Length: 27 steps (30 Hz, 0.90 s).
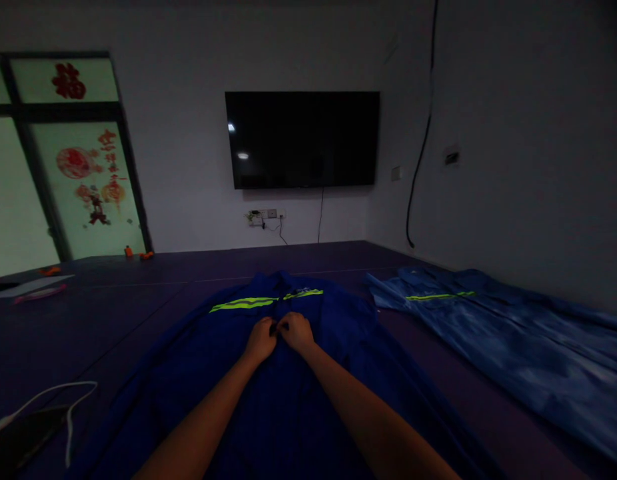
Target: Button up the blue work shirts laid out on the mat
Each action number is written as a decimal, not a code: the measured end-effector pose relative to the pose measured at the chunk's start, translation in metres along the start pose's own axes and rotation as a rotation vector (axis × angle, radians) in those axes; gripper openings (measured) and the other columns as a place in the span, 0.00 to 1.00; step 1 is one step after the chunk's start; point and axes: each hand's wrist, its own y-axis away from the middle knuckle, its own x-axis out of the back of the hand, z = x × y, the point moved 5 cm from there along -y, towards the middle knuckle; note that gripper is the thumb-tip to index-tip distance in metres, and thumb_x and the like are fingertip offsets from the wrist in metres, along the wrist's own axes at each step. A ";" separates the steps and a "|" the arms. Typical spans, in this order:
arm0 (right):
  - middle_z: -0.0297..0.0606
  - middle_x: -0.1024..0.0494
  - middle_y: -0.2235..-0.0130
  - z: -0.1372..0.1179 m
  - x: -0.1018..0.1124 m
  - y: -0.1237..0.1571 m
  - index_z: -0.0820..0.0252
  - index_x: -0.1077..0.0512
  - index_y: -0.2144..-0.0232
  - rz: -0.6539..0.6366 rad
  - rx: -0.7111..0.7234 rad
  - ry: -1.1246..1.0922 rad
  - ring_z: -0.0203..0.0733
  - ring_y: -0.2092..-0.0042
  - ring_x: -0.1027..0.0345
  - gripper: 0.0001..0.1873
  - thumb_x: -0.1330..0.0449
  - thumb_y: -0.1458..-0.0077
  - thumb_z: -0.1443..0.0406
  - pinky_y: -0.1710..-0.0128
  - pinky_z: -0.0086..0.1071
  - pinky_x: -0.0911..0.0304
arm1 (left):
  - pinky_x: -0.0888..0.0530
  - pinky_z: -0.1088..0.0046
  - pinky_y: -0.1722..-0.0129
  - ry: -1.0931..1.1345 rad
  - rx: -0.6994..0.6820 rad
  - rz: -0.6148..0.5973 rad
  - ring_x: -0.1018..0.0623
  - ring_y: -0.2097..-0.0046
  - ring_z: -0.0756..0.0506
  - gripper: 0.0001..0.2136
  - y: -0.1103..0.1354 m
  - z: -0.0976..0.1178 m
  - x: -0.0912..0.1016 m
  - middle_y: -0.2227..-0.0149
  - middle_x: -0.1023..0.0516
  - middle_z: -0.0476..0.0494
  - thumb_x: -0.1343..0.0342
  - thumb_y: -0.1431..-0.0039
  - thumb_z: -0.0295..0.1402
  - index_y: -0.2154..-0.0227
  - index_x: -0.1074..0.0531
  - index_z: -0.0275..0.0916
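Observation:
A dark blue work jacket (188, 373) with yellow-green reflective strips across the chest lies spread out in front of me, its collar at the far end. My left hand (261, 339) and my right hand (296, 331) meet at the jacket's front opening, just below the strips. Both hands have their fingers bent and pinched on the jacket front, close together. The fingertips are partly in shadow, so whether a button or only the cloth edge is between them does not show.
To the right lies a second, lighter blue jacket (508, 347) with a similar strip. A phone (28, 437) with a white cable (83, 383) is at the lower left. Small orange toys (146, 255) sit near the glass door (88, 180). A television (303, 140) hangs on the far wall.

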 end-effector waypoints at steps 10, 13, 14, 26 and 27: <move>0.36 0.28 0.56 0.003 -0.007 -0.006 0.53 0.26 0.67 -0.073 0.009 0.069 0.45 0.53 0.38 0.11 0.47 0.51 0.63 0.56 0.36 0.46 | 0.35 0.75 0.64 -0.100 0.059 0.118 0.27 0.66 0.48 0.09 -0.014 -0.003 0.007 0.71 0.25 0.42 0.52 0.52 0.23 0.81 0.29 0.35; 0.35 0.27 0.57 0.004 -0.007 -0.005 0.53 0.26 0.67 -0.061 0.024 0.047 0.44 0.53 0.37 0.10 0.45 0.52 0.62 0.56 0.36 0.46 | 0.34 0.76 0.64 -0.069 0.041 0.101 0.27 0.66 0.48 0.09 -0.016 -0.005 0.006 0.72 0.26 0.44 0.53 0.52 0.23 0.82 0.30 0.36; 0.35 0.27 0.57 0.004 -0.007 -0.005 0.53 0.26 0.68 -0.051 0.026 0.038 0.44 0.54 0.37 0.10 0.45 0.52 0.62 0.56 0.35 0.46 | 0.34 0.76 0.64 -0.046 0.037 0.097 0.27 0.66 0.49 0.09 -0.016 -0.007 0.006 0.72 0.25 0.45 0.53 0.52 0.23 0.82 0.30 0.36; 0.36 0.27 0.59 0.001 -0.004 -0.003 0.54 0.26 0.70 -0.041 0.007 -0.004 0.42 0.55 0.37 0.07 0.45 0.50 0.64 0.57 0.33 0.47 | 0.34 0.71 0.54 0.247 0.067 -0.026 0.27 0.57 0.45 0.09 -0.014 -0.020 0.010 0.60 0.24 0.44 0.50 0.53 0.29 0.83 0.28 0.37; 0.36 0.27 0.59 0.001 -0.004 -0.003 0.54 0.26 0.70 -0.044 0.008 -0.010 0.41 0.55 0.37 0.07 0.45 0.50 0.64 0.57 0.33 0.47 | 0.35 0.70 0.53 0.258 0.063 -0.038 0.27 0.56 0.45 0.08 -0.013 -0.020 0.011 0.58 0.25 0.44 0.50 0.54 0.28 0.82 0.28 0.37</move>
